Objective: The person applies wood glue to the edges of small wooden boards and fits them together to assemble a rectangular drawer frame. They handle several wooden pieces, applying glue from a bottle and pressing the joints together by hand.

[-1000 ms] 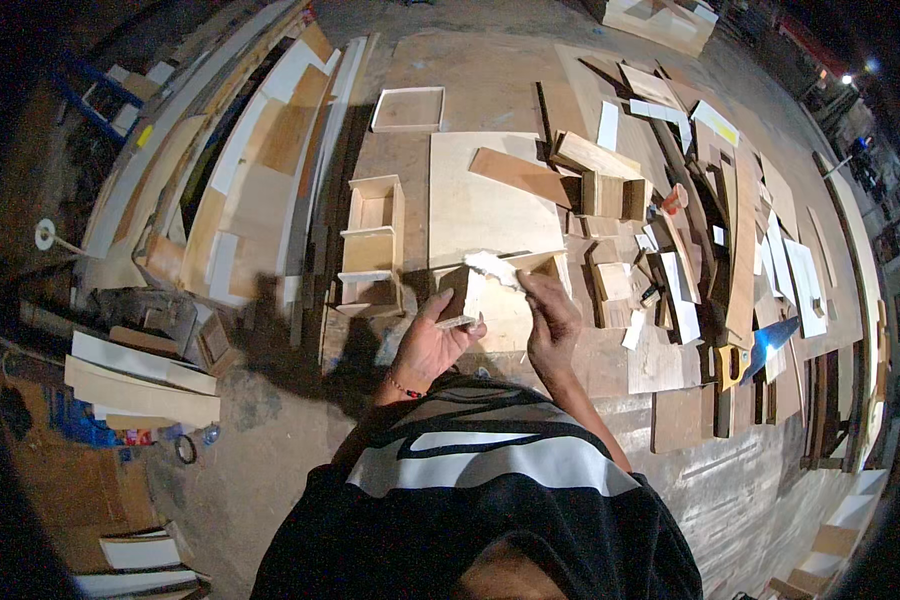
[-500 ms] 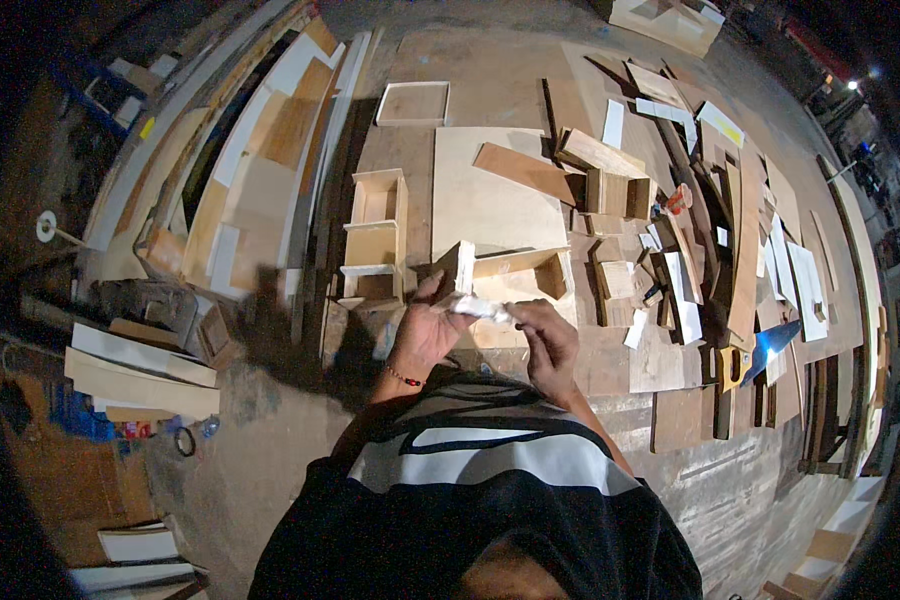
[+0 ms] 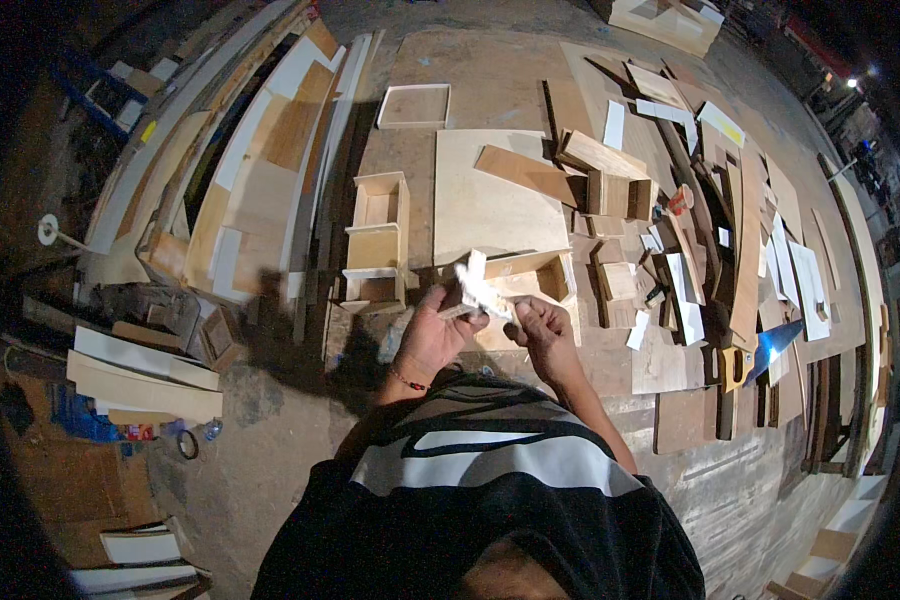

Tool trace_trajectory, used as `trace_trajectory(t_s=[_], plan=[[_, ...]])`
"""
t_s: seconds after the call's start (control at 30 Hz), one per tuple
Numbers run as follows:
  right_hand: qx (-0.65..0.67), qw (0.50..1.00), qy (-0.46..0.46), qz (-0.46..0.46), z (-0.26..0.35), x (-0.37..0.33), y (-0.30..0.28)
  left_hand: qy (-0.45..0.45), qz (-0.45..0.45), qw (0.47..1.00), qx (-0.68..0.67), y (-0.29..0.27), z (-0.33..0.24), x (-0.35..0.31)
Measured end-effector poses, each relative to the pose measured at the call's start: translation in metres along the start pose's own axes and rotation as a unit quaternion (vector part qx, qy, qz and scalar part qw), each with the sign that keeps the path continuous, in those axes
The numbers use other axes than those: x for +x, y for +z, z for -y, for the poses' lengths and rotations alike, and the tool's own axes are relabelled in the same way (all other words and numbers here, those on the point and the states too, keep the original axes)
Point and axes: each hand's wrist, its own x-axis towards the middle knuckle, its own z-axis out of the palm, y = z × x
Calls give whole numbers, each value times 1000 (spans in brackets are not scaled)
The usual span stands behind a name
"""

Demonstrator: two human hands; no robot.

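In front of my body, my left hand (image 3: 435,338) grips a small pale wooden piece (image 3: 478,285) between thumb and fingers. Its upper part sticks up, and a bright, glaring white part runs toward the right; its exact shape is blurred. My right hand (image 3: 548,338) is closed, with fingertips pinched at the right end of that piece. Whether it holds something separate there, I cannot make out. Just beyond the hands lies an open wooden box frame (image 3: 530,272). Left of them stands a pale wooden box with compartments (image 3: 375,230).
A large pale panel (image 3: 470,190) and a shallow tray-like frame (image 3: 414,106) lie farther off. To the right are scattered wood offcuts (image 3: 625,280), an orange-and-white cup (image 3: 681,200) and a yellow-handled handsaw (image 3: 738,366). Long boards (image 3: 260,160) are stacked at left.
The wooden piece has turned in my hands, its white part now tilting up toward the left. My right hand has shifted slightly, fingers still pinched near its end.
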Motion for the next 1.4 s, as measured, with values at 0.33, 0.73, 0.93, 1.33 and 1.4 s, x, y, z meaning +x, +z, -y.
trace_trajectory(t_s=[0.33,0.73,0.93,1.33,1.4], plan=[[-145,989,-8,19,21,-4,2,-14,10,1000,-11,-10,-5,-3],[-125,981,-100,-106,7,25,-15,-40,19,999,-7,-5,1,-7],[-112,990,-69,-48,10,18,-12,-36,19,999,13,-8,-2,-5],[-133,989,22,64,10,-13,-8,33,-11,998,-51,-9,1,-2],[-80,997,-7,9,8,-14,-9,30,-14,999,-43,-9,2,-4]])
